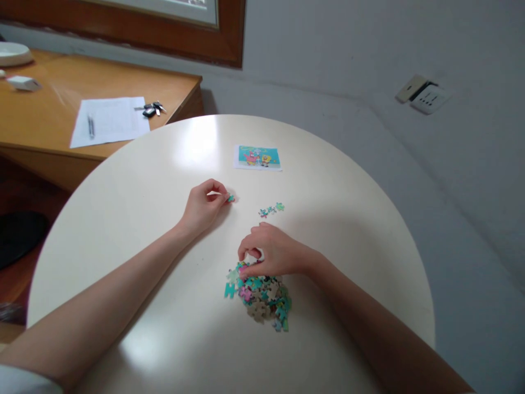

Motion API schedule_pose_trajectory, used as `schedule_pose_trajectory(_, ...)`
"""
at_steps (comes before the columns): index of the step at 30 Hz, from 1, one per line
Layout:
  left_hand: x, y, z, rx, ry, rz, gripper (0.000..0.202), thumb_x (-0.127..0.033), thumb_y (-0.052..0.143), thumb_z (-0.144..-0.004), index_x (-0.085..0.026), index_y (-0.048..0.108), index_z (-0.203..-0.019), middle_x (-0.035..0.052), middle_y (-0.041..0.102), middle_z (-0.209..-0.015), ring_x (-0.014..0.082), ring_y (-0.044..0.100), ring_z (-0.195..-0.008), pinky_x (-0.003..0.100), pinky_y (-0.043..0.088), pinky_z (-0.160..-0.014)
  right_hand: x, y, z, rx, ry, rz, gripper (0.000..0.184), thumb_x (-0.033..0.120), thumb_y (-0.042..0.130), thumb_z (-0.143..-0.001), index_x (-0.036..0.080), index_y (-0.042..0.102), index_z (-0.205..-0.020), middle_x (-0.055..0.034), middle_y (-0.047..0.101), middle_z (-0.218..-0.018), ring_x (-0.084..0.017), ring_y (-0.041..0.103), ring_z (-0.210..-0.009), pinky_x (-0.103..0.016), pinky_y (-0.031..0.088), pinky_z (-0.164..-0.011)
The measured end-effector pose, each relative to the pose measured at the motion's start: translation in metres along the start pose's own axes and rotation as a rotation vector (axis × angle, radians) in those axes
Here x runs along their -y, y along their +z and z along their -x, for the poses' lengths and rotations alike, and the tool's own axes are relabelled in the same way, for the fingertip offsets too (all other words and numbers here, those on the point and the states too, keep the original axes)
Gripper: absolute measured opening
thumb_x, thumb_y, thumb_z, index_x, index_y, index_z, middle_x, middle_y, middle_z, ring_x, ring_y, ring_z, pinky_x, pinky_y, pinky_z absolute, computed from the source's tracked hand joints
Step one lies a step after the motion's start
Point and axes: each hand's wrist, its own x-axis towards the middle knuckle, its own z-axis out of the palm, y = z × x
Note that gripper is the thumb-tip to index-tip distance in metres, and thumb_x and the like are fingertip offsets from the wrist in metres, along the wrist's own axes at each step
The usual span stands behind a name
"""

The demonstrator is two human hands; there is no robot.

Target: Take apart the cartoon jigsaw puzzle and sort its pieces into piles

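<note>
Between the thumb and index finger of my left hand [205, 203] is a small teal and pink jigsaw puzzle piece [231, 198], held just above the table. My right hand [273, 249] reaches over a heap of loose puzzle pieces [262, 298], its thumb low among them and a gap between thumb and index finger. A pink piece shows right at that thumb tip. The heap mixes teal, pink, green and grey-backed pieces. Beyond my right hand lies a short slanting row of puzzle pieces [271, 210]. A picture card with cartoon figures [258, 157] rests farther back.
Everything sits on a round white table [123, 219]. To the left stands a wooden desk [53, 109] with a paper sheet [112, 123], a pen and a bunch of keys [151, 109]. A wall with a socket [429, 98] rises on the right.
</note>
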Motion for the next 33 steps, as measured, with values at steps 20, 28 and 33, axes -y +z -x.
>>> schedule_pose_trajectory(20, 0.001, 0.000, -0.001, -0.004, -0.031, 0.039, 0.020, -0.027, 0.069, -0.064, -0.015, 0.052, -0.066, -0.0020, 0.056, -0.064, 0.0134, 0.063, -0.063, 0.030, 0.053, -0.065, -0.011, -0.013, 0.007, -0.062, 0.035, -0.164, 0.016, 0.026, 0.073, -0.068, 0.016, 0.061, -0.065, 0.0016, 0.065, -0.068, -0.011, 0.058, -0.070, -0.032, 0.037, -0.086)
schedule_pose_trajectory(28, 0.000, 0.001, -0.001, -0.010, -0.055, 0.047, 0.024, -0.030, 0.070, -0.063, -0.015, 0.052, -0.066, -0.0016, 0.057, -0.062, 0.0141, 0.063, -0.063, 0.030, 0.055, -0.065, -0.022, -0.017, 0.006, -0.464, 0.159, -0.583, 0.027, 0.041, 0.072, -0.067, 0.016, 0.060, -0.065, 0.0002, 0.062, -0.064, -0.011, 0.056, -0.060, -0.027, 0.046, -0.062)
schedule_pose_trajectory(33, 0.000, 0.000, -0.001, 0.000, -0.073, 0.070, 0.023, -0.030, 0.070, -0.063, -0.015, 0.052, -0.066, -0.0012, 0.058, -0.063, 0.0141, 0.064, -0.064, 0.031, 0.055, -0.068, -0.051, -0.010, 0.002, -0.829, 0.308, -0.770, 0.034, 0.042, 0.076, -0.058, 0.017, 0.063, -0.078, 0.0014, 0.061, -0.062, -0.009, 0.055, -0.053, -0.024, 0.045, -0.050)
